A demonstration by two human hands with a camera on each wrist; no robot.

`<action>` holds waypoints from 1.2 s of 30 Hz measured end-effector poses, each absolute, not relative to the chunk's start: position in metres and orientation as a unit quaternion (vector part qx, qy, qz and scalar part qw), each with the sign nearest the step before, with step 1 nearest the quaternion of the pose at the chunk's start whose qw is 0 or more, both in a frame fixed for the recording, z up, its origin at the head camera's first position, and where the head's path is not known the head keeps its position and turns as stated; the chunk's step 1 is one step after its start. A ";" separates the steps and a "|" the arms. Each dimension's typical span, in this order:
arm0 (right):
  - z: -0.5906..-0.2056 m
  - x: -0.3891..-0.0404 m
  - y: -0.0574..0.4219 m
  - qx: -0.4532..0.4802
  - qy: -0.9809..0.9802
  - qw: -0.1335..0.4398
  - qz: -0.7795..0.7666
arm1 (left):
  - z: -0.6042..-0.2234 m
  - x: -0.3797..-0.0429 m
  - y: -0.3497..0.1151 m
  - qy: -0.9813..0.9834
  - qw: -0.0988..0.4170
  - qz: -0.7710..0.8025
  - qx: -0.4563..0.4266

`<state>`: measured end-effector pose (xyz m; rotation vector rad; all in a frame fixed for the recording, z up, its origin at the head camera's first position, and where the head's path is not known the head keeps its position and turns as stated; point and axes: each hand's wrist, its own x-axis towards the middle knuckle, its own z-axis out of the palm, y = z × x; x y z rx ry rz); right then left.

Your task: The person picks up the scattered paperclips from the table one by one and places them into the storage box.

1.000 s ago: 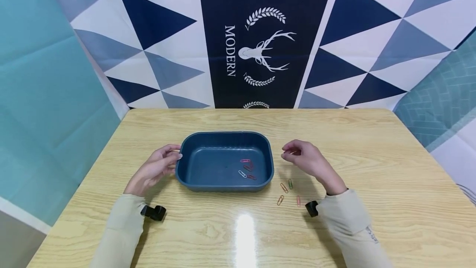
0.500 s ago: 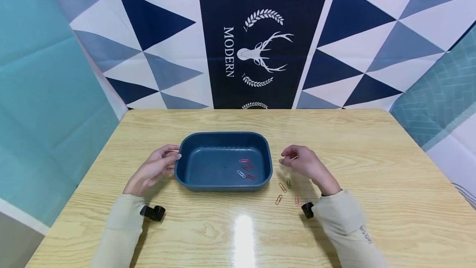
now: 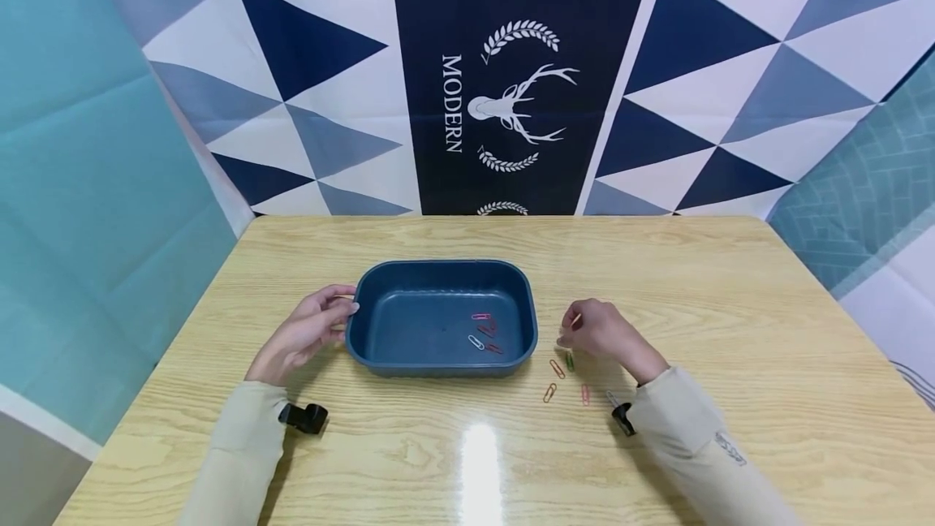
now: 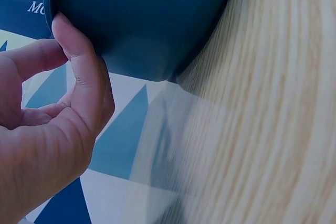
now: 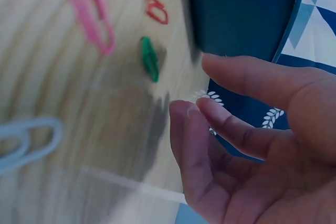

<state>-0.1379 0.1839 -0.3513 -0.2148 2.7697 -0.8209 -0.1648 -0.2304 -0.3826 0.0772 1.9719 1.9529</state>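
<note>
At the left end of a dark blue plastic bin (image 3: 409,331), my left hand (image 3: 310,327) holds the rim, thumb at the edge and fingers against the outside wall. Inside the bin lie a pink paper clip (image 3: 480,316), a white paper clip (image 3: 476,342) and dark red ones. My right hand (image 3: 602,335) hovers right of the bin, fingers bent and thumb apart, with nothing between them. Just below its fingertips lies a green paper clip (image 5: 150,60). Close by are a red-orange paper clip (image 3: 557,368), an orange paper clip (image 3: 549,393) and a pink paper clip (image 5: 92,14).
A pale paper clip (image 5: 26,137) lies near the right wrist. All of it rests on a light wood table (image 3: 394,445). Behind the table hangs a patterned cloth (image 3: 504,79), with a teal cloth (image 3: 109,144) along the left side.
My right hand has come down and nearer to me, from beside the bin to over the green paper clip. The left hand stays on the bin's rim.
</note>
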 end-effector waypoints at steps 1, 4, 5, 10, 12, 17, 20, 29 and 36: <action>-0.352 -0.136 0.186 -0.073 0.948 0.124 -0.283 | -0.382 -0.165 -0.230 0.698 0.182 0.692 0.027; -0.354 -0.132 0.189 -0.068 0.948 0.132 -0.280 | -0.380 -0.164 -0.229 0.698 0.183 0.692 0.026; -0.355 -0.131 0.190 -0.066 0.949 0.135 -0.278 | -0.380 -0.164 -0.228 0.698 0.183 0.692 0.025; -0.360 -0.128 0.189 -0.069 0.950 0.144 -0.268 | -0.381 -0.163 -0.229 0.695 0.181 0.695 0.024; -0.361 -0.128 0.189 -0.075 0.950 0.147 -0.266 | -0.382 -0.162 -0.229 0.695 0.182 0.696 0.024; -0.361 -0.127 0.188 -0.088 0.949 0.149 -0.263 | -0.381 -0.163 -0.229 0.695 0.181 0.696 0.025; -0.360 -0.126 0.188 -0.094 0.948 0.149 -0.266 | -0.381 -0.163 -0.228 0.693 0.181 0.697 0.025; -0.365 -0.128 0.186 -0.096 0.926 0.176 -0.321 | -0.382 -0.161 -0.231 0.688 0.185 0.701 0.023; -0.371 -0.135 0.195 -0.069 0.883 0.211 -0.414 | -0.383 -0.164 -0.230 0.691 0.183 0.699 0.029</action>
